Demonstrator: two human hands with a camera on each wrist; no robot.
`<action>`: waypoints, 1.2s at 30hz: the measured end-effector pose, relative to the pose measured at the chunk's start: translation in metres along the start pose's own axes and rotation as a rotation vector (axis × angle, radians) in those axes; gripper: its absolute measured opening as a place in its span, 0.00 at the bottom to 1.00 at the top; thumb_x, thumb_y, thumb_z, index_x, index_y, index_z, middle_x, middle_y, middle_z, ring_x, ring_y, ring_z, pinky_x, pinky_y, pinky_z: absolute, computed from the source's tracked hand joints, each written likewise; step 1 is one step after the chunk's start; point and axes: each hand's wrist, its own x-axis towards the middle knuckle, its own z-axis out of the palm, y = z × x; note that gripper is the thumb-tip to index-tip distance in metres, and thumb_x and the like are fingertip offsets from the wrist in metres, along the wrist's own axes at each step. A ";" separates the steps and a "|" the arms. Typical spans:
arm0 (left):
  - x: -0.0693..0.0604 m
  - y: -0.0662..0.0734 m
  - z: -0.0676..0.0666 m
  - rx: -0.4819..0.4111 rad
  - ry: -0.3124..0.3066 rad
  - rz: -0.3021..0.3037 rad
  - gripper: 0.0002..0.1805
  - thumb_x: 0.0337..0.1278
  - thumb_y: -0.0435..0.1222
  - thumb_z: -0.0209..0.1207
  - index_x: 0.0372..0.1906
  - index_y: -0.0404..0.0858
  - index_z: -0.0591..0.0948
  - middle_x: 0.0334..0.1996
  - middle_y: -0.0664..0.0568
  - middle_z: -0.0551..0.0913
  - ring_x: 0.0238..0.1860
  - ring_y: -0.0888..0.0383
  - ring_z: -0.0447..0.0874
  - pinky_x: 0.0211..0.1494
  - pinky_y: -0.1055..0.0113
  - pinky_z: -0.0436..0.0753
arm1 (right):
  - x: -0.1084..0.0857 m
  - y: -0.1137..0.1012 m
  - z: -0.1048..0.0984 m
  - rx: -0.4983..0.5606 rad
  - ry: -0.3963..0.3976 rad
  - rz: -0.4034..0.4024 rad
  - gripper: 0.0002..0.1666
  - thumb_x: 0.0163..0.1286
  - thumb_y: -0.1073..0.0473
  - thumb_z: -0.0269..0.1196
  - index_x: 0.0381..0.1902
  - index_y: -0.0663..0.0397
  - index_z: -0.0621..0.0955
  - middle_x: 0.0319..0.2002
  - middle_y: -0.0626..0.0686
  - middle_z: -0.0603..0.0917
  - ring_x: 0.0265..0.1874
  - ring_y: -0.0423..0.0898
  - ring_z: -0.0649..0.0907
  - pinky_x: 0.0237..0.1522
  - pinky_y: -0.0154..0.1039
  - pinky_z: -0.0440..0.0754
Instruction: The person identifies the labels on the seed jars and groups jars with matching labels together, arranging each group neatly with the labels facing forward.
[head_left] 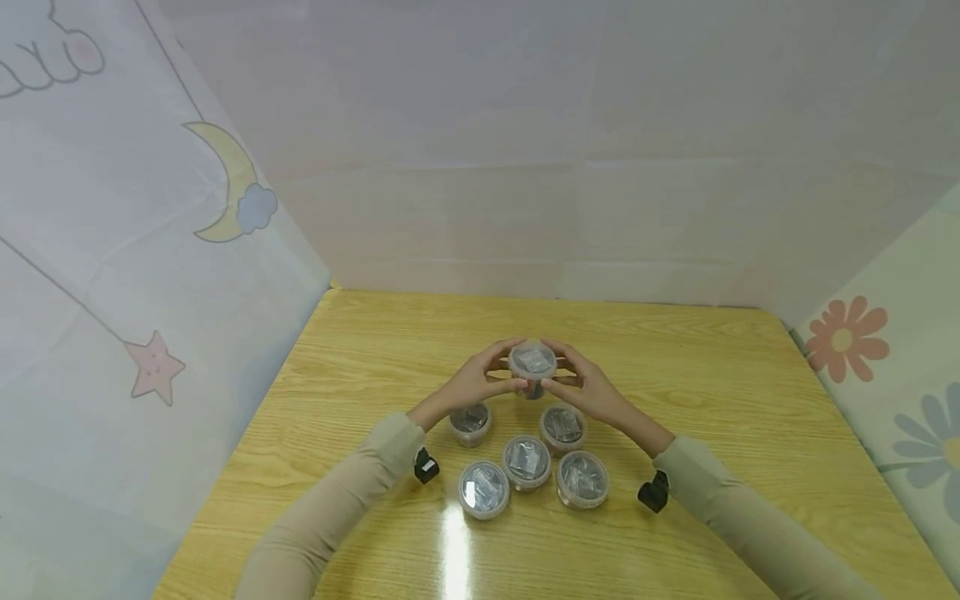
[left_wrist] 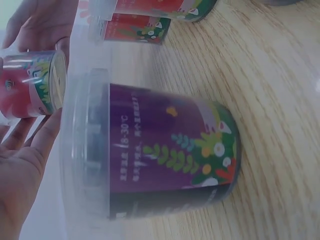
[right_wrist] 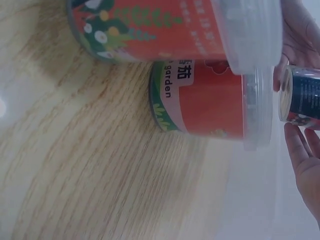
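Both hands hold one round clear-lidded tub (head_left: pixel 532 362) between them, raised at the back of the group. My left hand (head_left: pixel 483 375) grips its left side and my right hand (head_left: pixel 588 385) its right side, fingers behind and thumbs in front. In the left wrist view the held tub (left_wrist: pixel 30 85) shows a red label, with its base clear of the table; in the right wrist view the same tub (right_wrist: pixel 304 97) shows a dark part of the label. A purple-labelled tub (left_wrist: pixel 165 150) stands close to the left wrist camera.
Several lidded tubs stand nearer the body, among them one below the left forearm (head_left: pixel 470 423), one at the right (head_left: pixel 582 480) and one at the front (head_left: pixel 483 490). Red-labelled tubs (right_wrist: pixel 210 100) show in the right wrist view. Printed cloth walls enclose the wooden table (head_left: pixel 675 358).
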 end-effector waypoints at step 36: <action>-0.009 0.035 -0.003 0.022 -0.020 -0.026 0.35 0.62 0.35 0.56 0.71 0.38 0.55 0.65 0.43 0.65 0.60 0.45 0.70 0.55 0.61 0.78 | 0.002 -0.005 0.005 0.123 0.009 0.039 0.35 0.68 0.64 0.56 0.70 0.52 0.58 0.59 0.59 0.69 0.53 0.42 0.75 0.51 0.41 0.80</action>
